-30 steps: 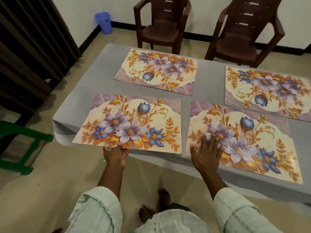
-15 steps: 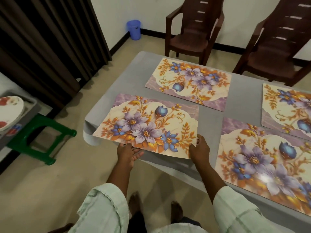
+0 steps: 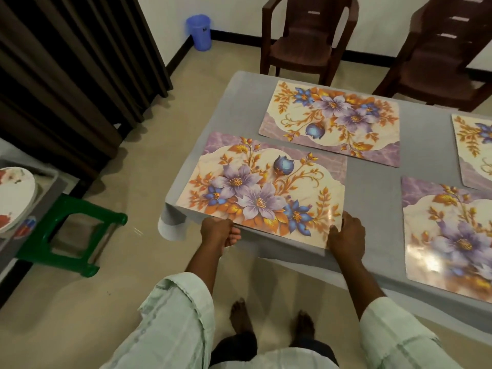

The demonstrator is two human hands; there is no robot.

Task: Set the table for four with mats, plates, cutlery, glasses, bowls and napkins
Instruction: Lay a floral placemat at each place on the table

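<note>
Since a second ago my right hand (image 3: 346, 237) has left the neighbouring mat (image 3: 450, 235) and come across to the near left mat (image 3: 262, 189), which lies at the table's (image 3: 372, 179) front left corner with its near edge overhanging. It now lies on the mat's near right corner, fingers fairly straight. My left hand (image 3: 218, 231) pinches the near edge between thumb and curled fingers. The mat looks thin, light, glossy and probably slippery, so I judge the two near corners the best hold for sliding it square.
</note>
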